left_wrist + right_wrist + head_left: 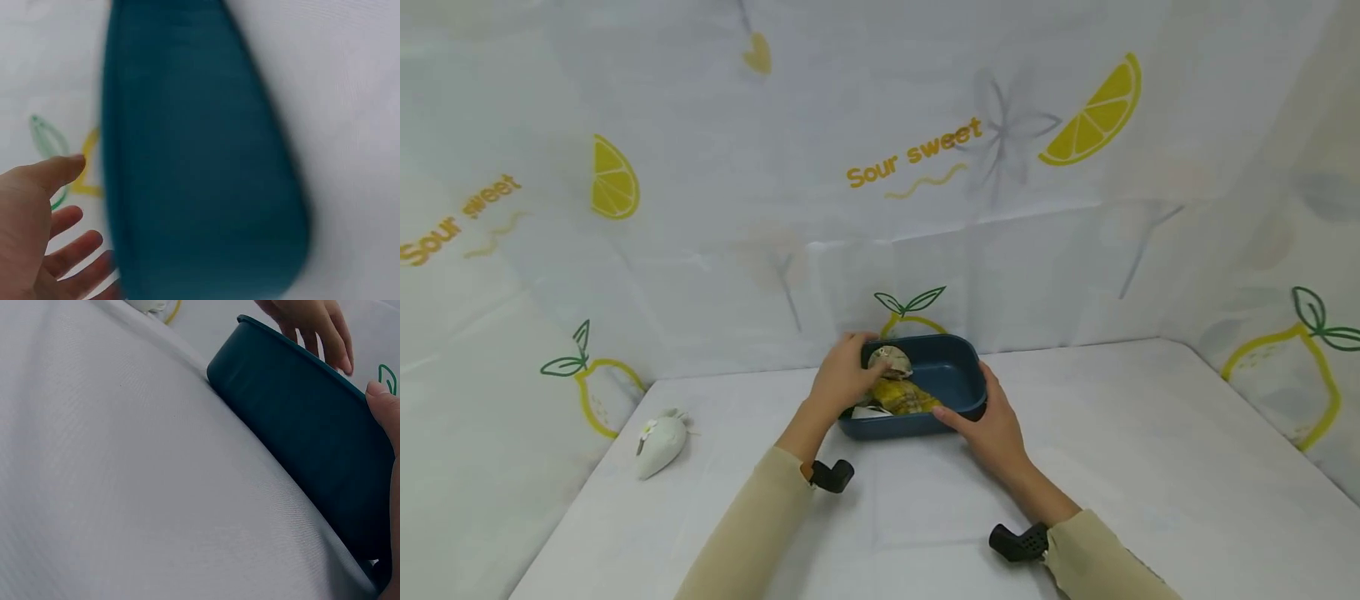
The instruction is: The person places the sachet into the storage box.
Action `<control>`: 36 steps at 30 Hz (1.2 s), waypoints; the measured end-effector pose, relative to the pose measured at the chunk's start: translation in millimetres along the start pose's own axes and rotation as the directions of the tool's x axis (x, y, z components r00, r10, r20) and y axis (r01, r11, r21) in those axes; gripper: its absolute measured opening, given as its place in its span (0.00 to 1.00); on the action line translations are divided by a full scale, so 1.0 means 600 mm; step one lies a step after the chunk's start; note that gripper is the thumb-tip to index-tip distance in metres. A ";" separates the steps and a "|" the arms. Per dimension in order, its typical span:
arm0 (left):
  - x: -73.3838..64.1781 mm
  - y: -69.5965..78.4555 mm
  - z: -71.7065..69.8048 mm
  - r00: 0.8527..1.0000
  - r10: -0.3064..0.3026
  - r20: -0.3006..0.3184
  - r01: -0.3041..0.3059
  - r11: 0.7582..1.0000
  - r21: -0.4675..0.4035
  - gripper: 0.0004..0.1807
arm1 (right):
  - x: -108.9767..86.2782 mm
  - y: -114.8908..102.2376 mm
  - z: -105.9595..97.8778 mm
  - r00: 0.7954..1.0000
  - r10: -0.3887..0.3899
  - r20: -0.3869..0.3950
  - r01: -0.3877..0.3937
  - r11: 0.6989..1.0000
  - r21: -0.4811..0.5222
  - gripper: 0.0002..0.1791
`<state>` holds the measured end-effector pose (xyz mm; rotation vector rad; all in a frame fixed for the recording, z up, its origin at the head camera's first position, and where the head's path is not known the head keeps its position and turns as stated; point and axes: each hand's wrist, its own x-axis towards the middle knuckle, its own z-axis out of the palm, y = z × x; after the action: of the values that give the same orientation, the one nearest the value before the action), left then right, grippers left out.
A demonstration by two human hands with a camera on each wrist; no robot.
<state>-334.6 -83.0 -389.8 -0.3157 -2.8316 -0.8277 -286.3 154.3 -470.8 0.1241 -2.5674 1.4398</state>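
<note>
A dark blue rectangular bin (891, 427) sits near the back of the table. Inside its left half lie a yellow checked cloth piece (904, 397), a round beige patterned piece (891, 360) and something white (870, 412). My right hand (1000, 423) grips the bin's front right corner, thumb over the rim and fingers around the outside. My left hand (842, 375) hovers over the left end, its thumb close to the beige piece. In the left wrist view that hand (37, 231) has loosely spread fingers with nothing between them, beside the bin's rim.
A small white pouch-like thing (662, 443) with a flower on it lies at the table's left. Behind the bin rises a white cloth backdrop (715, 292) printed with lemons. White cloth (1112, 450) covers the table.
</note>
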 end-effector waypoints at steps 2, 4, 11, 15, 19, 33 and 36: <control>-0.012 -0.011 -0.023 1.000 -0.001 -0.029 0.001 1.000 -0.009 0.30 | 0.000 0.001 0.000 1.000 0.010 0.008 -0.010 1.000 -0.002 0.60; -0.026 -0.026 -0.047 0.998 0.002 -0.066 -0.003 1.000 -0.024 0.30 | 0.001 0.003 0.002 1.000 0.017 0.011 -0.017 1.000 0.003 0.60; -0.076 -0.097 -0.110 0.988 -0.024 -0.155 0.025 1.000 0.001 0.30 | 0.002 0.005 0.004 1.000 0.020 0.015 -0.020 1.000 -0.003 0.61; -0.100 -0.135 -0.131 0.989 -0.036 -0.141 0.045 0.997 0.061 0.33 | 0.001 0.001 0.001 1.000 0.016 0.008 -0.016 1.000 -0.009 0.60; -0.125 -0.172 -0.154 0.985 -0.038 -0.166 0.046 0.998 0.042 0.34 | 0.000 -0.004 -0.002 1.000 0.012 0.007 -0.012 1.000 -0.010 0.59; -0.192 -0.298 -0.190 0.908 -0.031 -0.418 0.022 0.999 -0.025 0.34 | 0.003 -0.005 0.000 1.000 0.007 -0.003 -0.007 1.000 -0.006 0.59; -0.197 -0.312 -0.189 0.914 -0.069 -0.400 0.061 0.998 -0.033 0.36 | 0.002 -0.004 -0.002 1.000 0.010 0.004 -0.010 1.000 -0.008 0.58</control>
<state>-255.4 -317.6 -417.6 -0.0437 -2.4607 -0.8242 -286.7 153.8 -467.9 0.1125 -2.5803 1.4342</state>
